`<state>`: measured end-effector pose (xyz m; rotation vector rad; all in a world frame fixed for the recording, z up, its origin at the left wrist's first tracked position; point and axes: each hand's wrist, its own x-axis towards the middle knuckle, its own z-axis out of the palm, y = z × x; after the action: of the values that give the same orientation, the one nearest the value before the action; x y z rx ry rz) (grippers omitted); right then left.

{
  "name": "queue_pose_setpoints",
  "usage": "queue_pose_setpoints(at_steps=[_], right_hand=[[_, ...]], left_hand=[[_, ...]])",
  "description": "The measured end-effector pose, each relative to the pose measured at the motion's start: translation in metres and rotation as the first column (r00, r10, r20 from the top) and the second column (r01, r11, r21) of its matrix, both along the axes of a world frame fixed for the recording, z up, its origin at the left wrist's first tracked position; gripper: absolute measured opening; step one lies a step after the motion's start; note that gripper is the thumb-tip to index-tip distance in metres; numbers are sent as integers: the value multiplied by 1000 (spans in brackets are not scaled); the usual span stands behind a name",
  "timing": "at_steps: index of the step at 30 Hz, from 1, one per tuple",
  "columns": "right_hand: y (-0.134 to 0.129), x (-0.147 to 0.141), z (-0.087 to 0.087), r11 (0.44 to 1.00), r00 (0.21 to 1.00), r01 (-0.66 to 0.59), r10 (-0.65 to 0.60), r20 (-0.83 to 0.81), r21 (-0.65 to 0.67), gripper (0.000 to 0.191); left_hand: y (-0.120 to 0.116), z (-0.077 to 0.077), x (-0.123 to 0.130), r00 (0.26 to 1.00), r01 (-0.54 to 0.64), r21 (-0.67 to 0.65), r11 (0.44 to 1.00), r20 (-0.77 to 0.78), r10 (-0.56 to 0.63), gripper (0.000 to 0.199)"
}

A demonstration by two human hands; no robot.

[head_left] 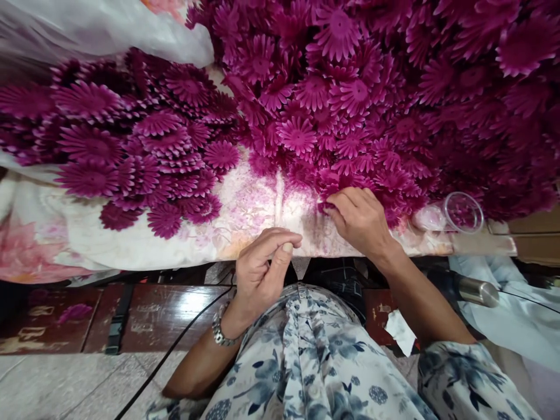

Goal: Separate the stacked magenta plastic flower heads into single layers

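Note:
Before me lies a large heap of magenta artificial flower heads (350, 116), thin daisy-like petal layers. My right hand (361, 221) is at the heap's near edge, its thumb and fingers pinched on a small dark magenta flower piece (322, 206), mostly hidden by the fingertips. Lower and to the left, my left hand (265, 268) hovers over the table's front edge with thumb and forefinger pressed together. Whatever it may hold is too small to see. Neater stacks of magenta flowers (149, 140) lie on the left.
A floral cloth (245, 227) with magenta dust covers the table. White plastic sheeting (131, 35) lies at the back left. A clear plastic cup (464, 212) rests on its side at the right. Below are a dark red bench (170, 315) and a metal flask (479, 290).

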<state>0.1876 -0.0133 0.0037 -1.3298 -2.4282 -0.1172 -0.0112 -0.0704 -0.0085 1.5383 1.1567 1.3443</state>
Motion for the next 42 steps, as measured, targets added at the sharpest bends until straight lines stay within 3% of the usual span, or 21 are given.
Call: queue_pose_setpoints(at_steps=[2,5,7,10,12,14,19,22,24,26,28,31,32,34,37,39,42], right_hand=[[3,-2,1,999,999,18,-16,-45,47,16],[1,-8,7,989,986,-109,95,-136,-98,12],[3,-15,9,975,987,-156,150,-49,-157,13],[14,-25,9,998,987,-62,60,149,7,21],[21,-27,10,995,989,-14,0,148,94,22],[23,-25,11,997,996,-17,10,89,78,19],[21,-20,9,987,995,-96,99,21,-128,14],[28,-22,4,1000,997,-3,4,81,-13,18],[28,-22,6,998,999,48,-49,23,32,19],[21,-20,14,999,997,11,-13,-79,-35,16],[8,-16,23,975,987,-106,79,-139,-193,12],[-1,-15,23,904,972,-233,223,-69,-359,8],[2,-17,19,922,976,-211,219,-11,-325,11],[15,-22,9,986,990,-97,110,92,-132,20],[35,-29,1,995,994,-10,-1,107,103,25],[36,-31,3,993,998,-44,39,48,109,21],[24,-33,8,989,989,-141,139,-50,-39,14]], left_hand=[[0,0,-2,1000,-23,4,1000,-9,23,18],[0,-2,-7,998,-64,-13,998,2,64,18],[0,-2,-9,998,-68,0,998,8,68,18],[-1,-1,-10,998,-57,35,998,-7,57,18],[-1,0,-10,999,-51,30,998,-14,52,19],[-1,0,-10,998,-54,20,998,-7,55,19],[-2,-1,-12,998,-67,14,998,-1,67,18],[-3,-1,-11,999,-40,14,999,8,39,18],[-3,-1,-11,999,-30,15,999,11,30,18],[-3,-2,-12,998,-64,0,998,29,64,18],[-2,-3,-15,989,-135,-29,990,53,136,18],[-3,-5,-16,976,-206,-47,977,66,209,18],[-3,-5,-16,976,-205,-38,978,66,207,18],[-4,-4,-14,983,-173,-6,985,62,173,17],[-4,-2,-12,988,-149,33,988,50,147,17],[-5,-2,-13,980,-189,24,982,59,188,17],[-4,-3,-16,960,-271,-28,962,58,273,19]])
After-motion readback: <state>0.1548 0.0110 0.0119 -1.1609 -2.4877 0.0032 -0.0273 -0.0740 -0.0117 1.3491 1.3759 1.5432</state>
